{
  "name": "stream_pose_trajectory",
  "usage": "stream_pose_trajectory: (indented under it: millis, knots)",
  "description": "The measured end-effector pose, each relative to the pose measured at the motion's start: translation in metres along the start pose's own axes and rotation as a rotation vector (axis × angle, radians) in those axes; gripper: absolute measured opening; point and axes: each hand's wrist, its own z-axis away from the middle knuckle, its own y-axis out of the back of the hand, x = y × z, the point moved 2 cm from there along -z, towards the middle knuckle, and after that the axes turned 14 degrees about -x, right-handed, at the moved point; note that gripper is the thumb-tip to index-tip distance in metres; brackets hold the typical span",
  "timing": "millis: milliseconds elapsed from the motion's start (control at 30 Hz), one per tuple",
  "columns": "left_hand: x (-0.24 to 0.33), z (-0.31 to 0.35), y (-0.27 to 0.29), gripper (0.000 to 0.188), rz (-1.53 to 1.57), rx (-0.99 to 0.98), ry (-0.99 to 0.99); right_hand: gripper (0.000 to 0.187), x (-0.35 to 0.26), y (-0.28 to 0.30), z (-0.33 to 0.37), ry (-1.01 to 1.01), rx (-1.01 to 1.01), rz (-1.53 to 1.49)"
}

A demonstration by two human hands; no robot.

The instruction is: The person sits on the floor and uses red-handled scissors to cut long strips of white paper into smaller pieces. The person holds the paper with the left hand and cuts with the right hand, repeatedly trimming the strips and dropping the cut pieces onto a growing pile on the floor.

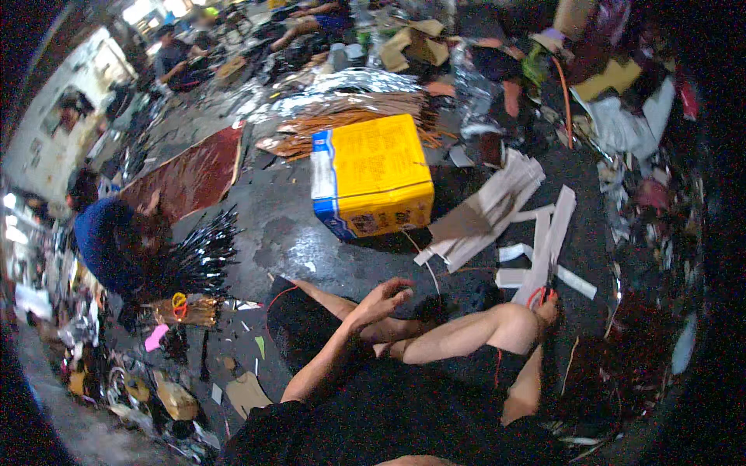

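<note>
My left hand (382,303) hovers above my crossed legs, its fingers loosely bent and apart, with nothing seen in it. Out beside my right knee, my right hand (549,309) is closed around red-handled scissors (538,297); the knee and fingers hide part of them. Several loose whitish strips (559,225) lie on the floor just beyond the scissors, some crossing each other. Farther off, a fanned stack of pale strips (493,206) leans toward a yellow box (377,171) with blue and white edging, which stands in front of me.
Behind the box lie bundles of brown strips (342,124) and shiny silver strips (350,81). A person in blue (109,241) sits at the left near dark shiny strips (206,252). Yellow-handled scissors (179,304) rest nearby. Scraps line the right side; other people sit far back.
</note>
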Motion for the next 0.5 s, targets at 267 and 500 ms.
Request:
stream_pose_trajectory:
  millis: [267, 500]
  knots:
    - [0.008, 0.023, 0.002, 0.036, 0.076, 0.014, 0.033, 0.015, -0.010, 0.057, -0.068, -0.192, -0.307, -0.705]
    - [0.016, 0.032, 0.004, 0.038, 0.135, 0.040, 0.051, 0.023, -0.038, 0.077, -0.067, -0.061, -0.474, 0.119]
